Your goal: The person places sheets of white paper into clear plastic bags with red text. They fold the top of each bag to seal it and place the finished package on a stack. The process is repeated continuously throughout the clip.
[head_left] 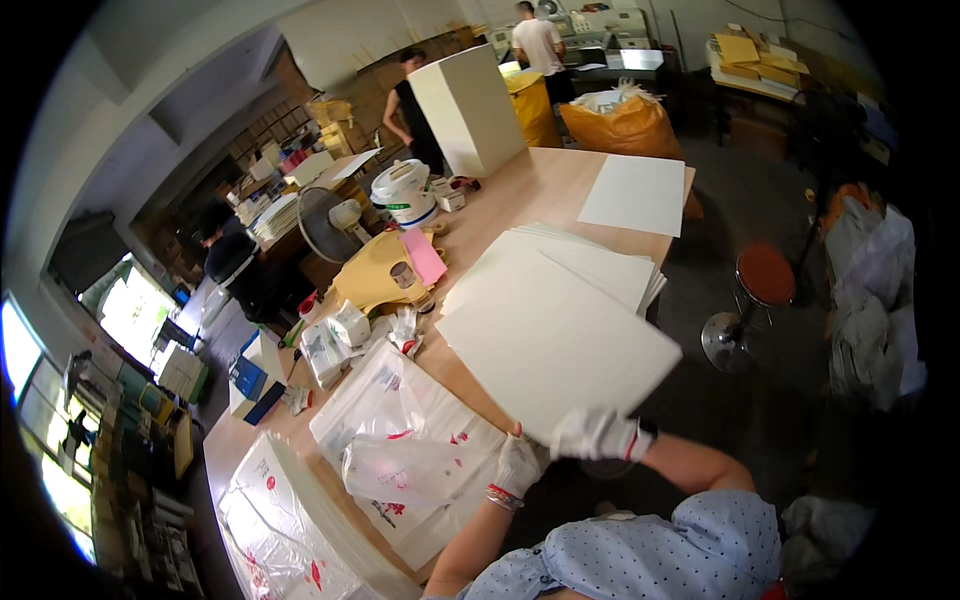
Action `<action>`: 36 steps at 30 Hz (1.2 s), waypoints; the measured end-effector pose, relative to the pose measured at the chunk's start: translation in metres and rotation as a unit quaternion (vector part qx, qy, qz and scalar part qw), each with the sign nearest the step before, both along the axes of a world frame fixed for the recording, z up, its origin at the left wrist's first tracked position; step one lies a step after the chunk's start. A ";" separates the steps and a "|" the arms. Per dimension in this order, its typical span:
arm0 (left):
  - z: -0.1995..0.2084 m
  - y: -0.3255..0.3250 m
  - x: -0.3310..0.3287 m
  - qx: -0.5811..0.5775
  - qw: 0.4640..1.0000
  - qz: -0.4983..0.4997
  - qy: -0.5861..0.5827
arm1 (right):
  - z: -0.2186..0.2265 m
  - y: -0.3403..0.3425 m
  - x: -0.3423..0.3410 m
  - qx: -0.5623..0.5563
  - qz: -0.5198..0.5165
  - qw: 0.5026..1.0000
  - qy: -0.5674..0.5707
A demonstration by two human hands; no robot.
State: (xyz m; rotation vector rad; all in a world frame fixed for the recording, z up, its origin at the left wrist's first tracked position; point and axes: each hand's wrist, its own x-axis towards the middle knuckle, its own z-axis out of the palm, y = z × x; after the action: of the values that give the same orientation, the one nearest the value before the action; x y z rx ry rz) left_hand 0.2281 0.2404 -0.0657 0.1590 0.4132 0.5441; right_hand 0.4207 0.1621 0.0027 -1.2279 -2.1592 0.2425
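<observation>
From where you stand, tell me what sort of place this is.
Probably a small paper or packaging workshop: large white sheets lie stacked on a long worktable, printed plastic bags lie beside them, and a bulging orange sack stands beyond the far end.
</observation>
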 end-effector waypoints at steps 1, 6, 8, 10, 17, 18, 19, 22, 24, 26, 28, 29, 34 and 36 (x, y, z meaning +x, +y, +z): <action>-0.054 0.018 -0.019 0.059 0.982 -0.028 0.175 | 0.018 -0.017 -0.025 -0.035 0.072 0.996 -0.039; 0.086 0.000 -0.084 0.327 0.870 -0.153 0.336 | -0.163 -0.035 0.106 -0.244 -0.248 0.852 0.391; 0.089 -0.003 -0.087 0.438 0.753 -0.231 0.432 | -0.141 -0.053 0.092 -0.210 -0.172 0.911 0.312; 0.077 -0.024 -0.071 0.615 0.525 -0.266 0.524 | -0.098 -0.042 0.022 -0.125 -0.132 0.953 0.244; 0.096 -0.058 -0.089 0.740 0.544 -0.093 0.384 | -0.093 -0.008 -0.066 -0.177 -0.249 0.824 0.478; 0.110 -0.042 -0.114 0.785 0.419 0.051 0.454 | -0.078 -0.015 -0.065 -0.177 -0.271 0.834 0.446; 0.124 -0.024 -0.139 0.759 0.260 0.207 0.559 | -0.061 -0.025 -0.064 -0.181 -0.259 0.849 0.425; 0.155 0.027 -0.204 0.635 0.430 0.254 0.589 | -0.020 -0.044 -0.056 -0.176 -0.220 0.890 0.358; 0.167 0.054 -0.228 0.543 0.676 0.156 0.472 | -0.003 -0.056 -0.055 -0.152 -0.215 0.906 0.333; 0.153 0.064 -0.222 0.427 0.856 0.143 0.254 | 0.025 -0.064 -0.061 -0.105 -0.220 0.918 0.312; 0.146 0.079 -0.205 0.388 0.888 0.142 0.200 | 0.037 -0.075 -0.064 -0.080 -0.222 0.933 0.272; 0.141 0.089 -0.200 0.367 0.903 0.140 0.173 | 0.041 -0.078 -0.064 -0.068 -0.224 0.939 0.252; 0.026 0.187 -0.230 0.213 0.939 0.196 0.188 | 0.006 -0.064 -0.083 0.017 -0.146 0.978 -0.146; 0.016 0.203 -0.229 0.250 0.919 0.186 0.240 | 0.002 -0.055 -0.103 -0.099 -0.137 0.967 -0.191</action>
State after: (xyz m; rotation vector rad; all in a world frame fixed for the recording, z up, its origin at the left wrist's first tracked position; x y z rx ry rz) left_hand -0.0008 0.4430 -0.0496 0.7283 0.7866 0.9895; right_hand 0.3174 0.1067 0.0048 -1.7929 -2.2860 0.1110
